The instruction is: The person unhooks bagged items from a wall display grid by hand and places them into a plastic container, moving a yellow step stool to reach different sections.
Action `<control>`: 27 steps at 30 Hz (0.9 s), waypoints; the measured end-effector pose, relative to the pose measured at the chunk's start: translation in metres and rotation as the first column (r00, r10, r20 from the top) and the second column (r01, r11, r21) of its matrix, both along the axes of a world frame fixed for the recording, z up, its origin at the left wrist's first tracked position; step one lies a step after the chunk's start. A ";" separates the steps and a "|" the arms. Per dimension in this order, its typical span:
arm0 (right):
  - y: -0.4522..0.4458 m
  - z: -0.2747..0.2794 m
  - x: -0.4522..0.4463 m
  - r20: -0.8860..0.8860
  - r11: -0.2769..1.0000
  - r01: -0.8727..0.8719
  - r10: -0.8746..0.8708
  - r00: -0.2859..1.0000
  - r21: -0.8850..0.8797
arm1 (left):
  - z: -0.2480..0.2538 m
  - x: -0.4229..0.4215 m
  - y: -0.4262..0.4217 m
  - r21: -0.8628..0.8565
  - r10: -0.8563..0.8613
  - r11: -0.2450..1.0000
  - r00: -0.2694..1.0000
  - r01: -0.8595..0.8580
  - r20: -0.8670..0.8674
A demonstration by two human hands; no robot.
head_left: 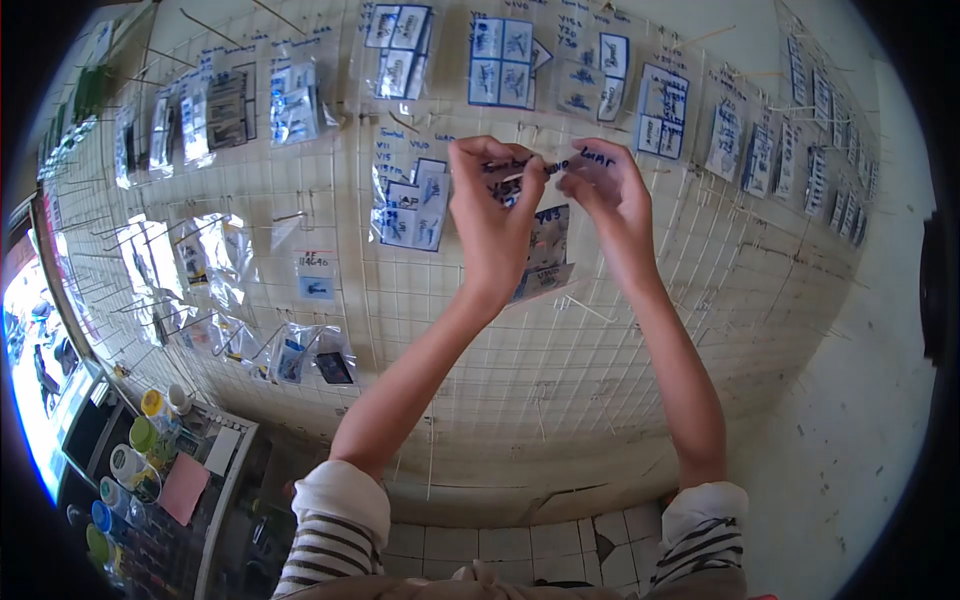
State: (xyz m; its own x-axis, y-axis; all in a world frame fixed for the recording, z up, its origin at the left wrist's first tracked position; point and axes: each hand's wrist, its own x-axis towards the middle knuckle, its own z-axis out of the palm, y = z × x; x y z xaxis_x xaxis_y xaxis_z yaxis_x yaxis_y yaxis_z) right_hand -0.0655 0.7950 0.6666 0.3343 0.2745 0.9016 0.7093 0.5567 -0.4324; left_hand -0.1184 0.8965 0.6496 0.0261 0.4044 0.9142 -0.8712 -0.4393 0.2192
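Both hands are raised in front of a white wire grid rack, at a clear plastic bag (547, 240) with blue handwriting along its top and small printed cards inside. My left hand (492, 215) is closed on the bag's upper left part, thumb and fingers pinched together. My right hand (612, 195) grips the upper right part, its fingers curled over the top edge. The bag hangs tilted between them, partly hidden by the left hand. Just left of my left hand, another labelled bag (415, 205) hangs on the grid.
Rows of labelled bags (400, 50) hang from hooks on the wire grid (640, 370). Bare hooks stick out of it. At lower left, several jars (145, 437) and a pink paper (184, 488) stand or lie on a glass counter (225, 470). A pale wall (840, 440) is at right.
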 end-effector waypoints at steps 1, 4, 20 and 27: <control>-0.009 -0.006 -0.006 -0.010 1.000 0.014 -0.014 1.000 0.000 | -0.002 -0.005 -0.005 -0.025 -0.092 0.995 0.995 0.093 0.049; -0.045 -0.030 -0.022 0.058 0.983 0.179 -0.176 0.983 -0.051 | -0.010 -0.025 -0.027 -0.078 -0.262 0.961 0.964 0.266 0.049; -0.333 -0.269 -0.148 -0.630 0.515 0.714 -0.765 0.132 -0.475 | -0.272 -0.011 -0.287 -0.568 -0.632 0.151 -0.362 0.809 -0.685; -0.398 -0.410 -0.224 -0.747 0.450 0.663 -0.613 -0.257 -0.598 | -0.401 -0.048 -0.375 -0.589 -0.358 0.079 -0.528 0.804 -0.770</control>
State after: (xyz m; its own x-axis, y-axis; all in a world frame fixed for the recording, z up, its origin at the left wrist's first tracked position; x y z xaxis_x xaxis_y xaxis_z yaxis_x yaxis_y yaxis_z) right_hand -0.2892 0.3973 0.2564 0.7300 -0.6664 -0.1518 -0.1176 0.0963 -0.9884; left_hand -0.1666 0.5216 0.2482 0.5595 -0.8281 -0.0334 0.1664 0.0728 0.9834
